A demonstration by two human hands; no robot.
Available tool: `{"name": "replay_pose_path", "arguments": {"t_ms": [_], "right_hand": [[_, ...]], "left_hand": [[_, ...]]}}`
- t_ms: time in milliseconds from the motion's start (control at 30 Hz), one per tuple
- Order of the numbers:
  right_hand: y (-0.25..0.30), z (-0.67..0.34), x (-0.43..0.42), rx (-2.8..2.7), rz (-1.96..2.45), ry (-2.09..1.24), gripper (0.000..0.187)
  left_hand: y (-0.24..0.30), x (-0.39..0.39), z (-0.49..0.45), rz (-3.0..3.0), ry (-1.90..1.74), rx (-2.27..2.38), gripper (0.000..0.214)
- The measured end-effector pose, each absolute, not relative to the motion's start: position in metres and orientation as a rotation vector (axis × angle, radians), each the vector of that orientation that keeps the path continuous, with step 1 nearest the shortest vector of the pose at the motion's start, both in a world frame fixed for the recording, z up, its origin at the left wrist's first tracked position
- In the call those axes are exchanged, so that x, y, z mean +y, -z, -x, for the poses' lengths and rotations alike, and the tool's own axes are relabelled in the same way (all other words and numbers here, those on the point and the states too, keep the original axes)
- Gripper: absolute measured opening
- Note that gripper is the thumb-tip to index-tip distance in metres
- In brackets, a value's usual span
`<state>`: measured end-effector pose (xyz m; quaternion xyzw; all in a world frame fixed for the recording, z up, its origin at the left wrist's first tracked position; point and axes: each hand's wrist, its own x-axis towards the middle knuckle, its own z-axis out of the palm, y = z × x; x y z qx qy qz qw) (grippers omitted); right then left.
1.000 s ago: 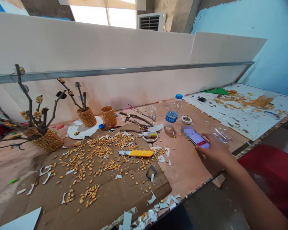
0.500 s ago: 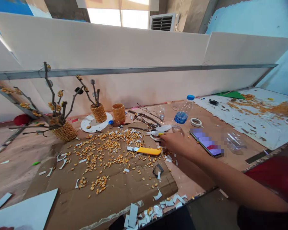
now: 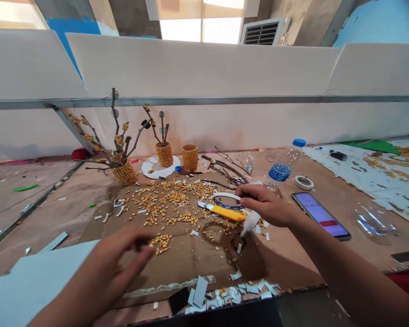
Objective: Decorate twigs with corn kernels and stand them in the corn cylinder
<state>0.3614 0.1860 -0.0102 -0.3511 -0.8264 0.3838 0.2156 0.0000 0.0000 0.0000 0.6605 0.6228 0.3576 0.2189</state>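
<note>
My right hand point(image 3: 269, 206) is closed round a small white glue bottle point(image 3: 250, 223), its nozzle pointing down at the brown cardboard sheet point(image 3: 191, 261). Just left of it lie a yellow utility knife point(image 3: 225, 212) and a blue-rimmed white ring point(image 3: 226, 200). My left hand point(image 3: 112, 268) hovers low over the cardboard's near left part, thumb and fingers apart and holding nothing, close to a small heap of corn kernels point(image 3: 160, 241). More kernels point(image 3: 170, 202) are scattered across the cardboard.
Kernel-covered cups point(image 3: 190, 156) and a twig arrangement point(image 3: 124, 170) stand at the back. A water bottle point(image 3: 284, 165), tape roll point(image 3: 304, 182), phone point(image 3: 320, 220) and clear plastic piece point(image 3: 375, 222) lie to the right. A white sheet point(image 3: 30, 281) sits near left; paper scraps point(image 3: 225, 295) line the edge.
My right hand left the phone, moved left, picked up the glue bottle and now holds it over the cardboard. My left hand has come into view. The view swung left.
</note>
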Motion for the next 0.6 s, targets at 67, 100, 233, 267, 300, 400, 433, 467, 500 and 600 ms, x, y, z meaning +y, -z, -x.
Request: {"name": "replay_pose_path", "arguments": {"t_ms": [67,100,233,267,300,400,433,467,500,600], "right_hand": [[0.015,-0.342,0.179,-2.242,0.835,-1.167,0.020],[0.019,-0.333,0.176,-2.222,0.777,-1.209,0.021],[0.039,-0.307,0.164,-2.188,0.681,-1.264,0.028],[0.044,-0.304,0.161,-2.200,0.687,-1.254,0.029],[0.047,-0.302,0.160,-2.222,0.701,-1.239,0.029],[0.054,-0.302,0.162,-2.315,0.801,-1.153,0.025],[0.055,-0.303,0.167,-2.335,0.871,-1.097,0.024],[0.055,-0.305,0.174,-2.346,0.960,-1.026,0.023],[0.055,-0.308,0.183,-2.349,1.067,-0.940,0.024],[0.057,-0.318,0.216,-2.367,1.409,-0.668,0.021]], "left_hand": [[-0.005,0.029,-0.037,-1.833,-0.991,1.618,0.028],[-0.003,0.042,-0.051,-1.787,-1.041,1.573,0.033],[0.024,0.069,-0.071,-1.454,-1.157,1.325,0.025],[0.033,0.071,-0.070,-1.417,-1.150,1.306,0.022],[0.041,0.073,-0.067,-1.372,-1.151,1.287,0.023],[0.054,0.075,-0.056,-1.240,-1.150,1.247,0.029],[0.055,0.077,-0.052,-1.194,-1.155,1.237,0.031],[0.055,0.079,-0.049,-1.152,-1.161,1.228,0.033],[0.054,0.081,-0.045,-1.114,-1.167,1.223,0.034],[0.052,0.087,-0.038,-1.038,-1.170,1.210,0.037]]}}
